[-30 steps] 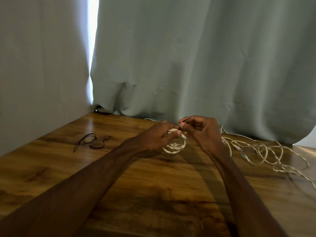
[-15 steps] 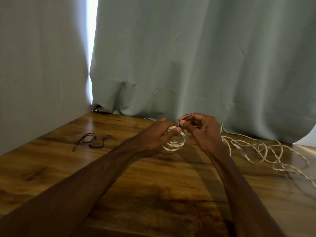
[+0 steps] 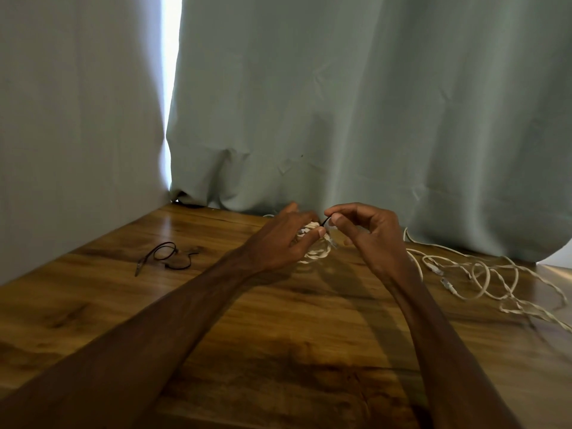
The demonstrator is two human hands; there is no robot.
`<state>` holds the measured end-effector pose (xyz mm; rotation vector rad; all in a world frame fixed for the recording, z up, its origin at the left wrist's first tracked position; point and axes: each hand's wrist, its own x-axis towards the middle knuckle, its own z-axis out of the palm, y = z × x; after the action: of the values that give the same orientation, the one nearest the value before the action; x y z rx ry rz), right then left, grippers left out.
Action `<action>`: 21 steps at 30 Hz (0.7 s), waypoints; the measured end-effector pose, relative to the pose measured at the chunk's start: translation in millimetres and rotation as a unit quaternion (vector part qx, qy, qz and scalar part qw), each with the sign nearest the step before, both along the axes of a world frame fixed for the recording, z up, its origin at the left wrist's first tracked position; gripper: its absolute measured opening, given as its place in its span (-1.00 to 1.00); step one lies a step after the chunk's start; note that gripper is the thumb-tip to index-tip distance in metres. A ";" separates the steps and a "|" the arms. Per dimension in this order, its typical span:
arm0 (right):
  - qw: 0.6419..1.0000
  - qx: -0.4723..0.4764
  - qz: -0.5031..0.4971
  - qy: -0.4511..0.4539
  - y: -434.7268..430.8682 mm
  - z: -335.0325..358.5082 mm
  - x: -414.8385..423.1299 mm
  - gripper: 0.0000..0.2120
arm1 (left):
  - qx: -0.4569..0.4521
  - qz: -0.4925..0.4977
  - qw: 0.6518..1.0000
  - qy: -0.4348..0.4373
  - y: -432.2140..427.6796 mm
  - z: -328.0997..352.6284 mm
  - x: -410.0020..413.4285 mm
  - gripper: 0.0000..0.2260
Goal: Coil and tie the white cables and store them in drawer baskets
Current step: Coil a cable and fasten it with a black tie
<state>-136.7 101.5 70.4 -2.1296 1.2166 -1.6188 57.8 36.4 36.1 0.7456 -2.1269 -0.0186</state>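
A small coil of white cable (image 3: 315, 253) is over the far middle of the brown wooden bench (image 3: 278, 335), gripped in the curled fingers of the left hand (image 3: 278, 239). The right hand (image 3: 371, 236) pinches a thin dark tie (image 3: 325, 222) at the coil's top. Loose white cables (image 3: 483, 274) lie tangled to the right.

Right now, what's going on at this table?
A person is tying up one cable at the brown wooden table. The left hand grips a small coil of white cable, while the right hand pinches the end of a thin dark tie at the top of that coil. A loose tangle of white cables lies uncoiled on the table to the right, and other dark ties lie to the left. No drawer baskets are in view.
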 end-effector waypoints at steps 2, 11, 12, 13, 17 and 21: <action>0.998 0.047 0.029 -0.036 3.3 2.7 1.2 -0.84 | 0.001 0.008 1.000 -0.002 -0.1 1.7 1.6 -0.75; 0.942 0.221 0.163 -0.191 8.5 5.1 -6.0 -0.74 | -0.021 0.015 0.999 -0.025 5.6 8.2 3.5 -0.67; 0.938 0.230 0.160 -0.204 8.5 5.1 -6.8 -0.71 | -0.024 0.012 0.999 -0.025 7.2 8.7 3.2 -0.68; 0.933 0.236 0.158 -0.220 8.5 5.3 -7.3 -0.70 | -0.026 0.010 0.999 -0.023 8.7 9.0 2.8 -0.67; 0.913 0.245 0.169 -0.279 10.5 8.4 -9.5 -0.70 | -0.032 -0.007 0.999 -0.024 14.7 10.7 0.6 -0.71; 0.915 0.242 0.167 -0.277 12.3 8.6 -9.3 -0.69 | -0.029 -0.017 0.999 -0.033 16.1 10.2 -2.4 -0.72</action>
<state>-146.0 113.8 78.9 -1.3507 0.8833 -1.4320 55.4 52.5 46.4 0.6849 -2.1937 0.0503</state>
